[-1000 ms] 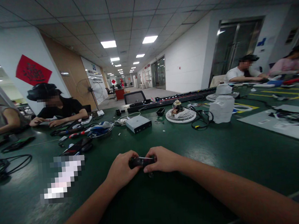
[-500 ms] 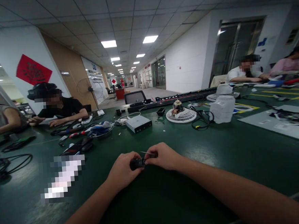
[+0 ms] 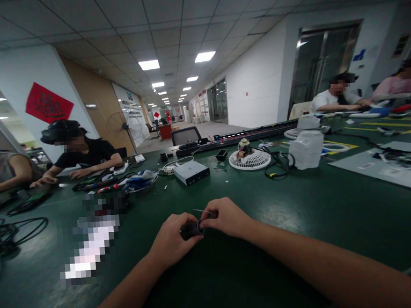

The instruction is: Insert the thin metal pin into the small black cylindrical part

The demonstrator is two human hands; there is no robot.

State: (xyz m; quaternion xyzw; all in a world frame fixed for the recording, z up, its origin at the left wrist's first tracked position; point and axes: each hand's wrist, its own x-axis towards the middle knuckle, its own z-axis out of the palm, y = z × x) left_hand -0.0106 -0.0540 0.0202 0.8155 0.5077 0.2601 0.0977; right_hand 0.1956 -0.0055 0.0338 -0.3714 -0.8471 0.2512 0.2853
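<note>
Fingers and thumb of my left hand (image 3: 171, 238) are closed round a short black cylinder (image 3: 190, 230), its round rim facing right. My right hand (image 3: 227, 218) meets that rim, with thumb and fingertips pinched at its edge. A thin metal rod (image 3: 198, 211) sticks out leftward from between the right fingers, above the cylinder. What kind of tool it belongs to is hidden by the hand. Both hands are just over the dark green table (image 3: 214, 284). Whatever the right fingertips touch inside the rim is too small to make out.
Beyond my hands lie a grey disc drive (image 3: 192, 172), a white fan grille with a motor (image 3: 250, 158) and a white plastic housing (image 3: 306, 149). Black cables (image 3: 17, 233) are coiled at left. A grey panel (image 3: 385, 165) lies right. Other people sit across the table.
My left hand has shifted slightly right and down, and the cylinder has turned so more of its rim shows. My right hand keeps its pinch at the rim. The view has tilted slightly.
</note>
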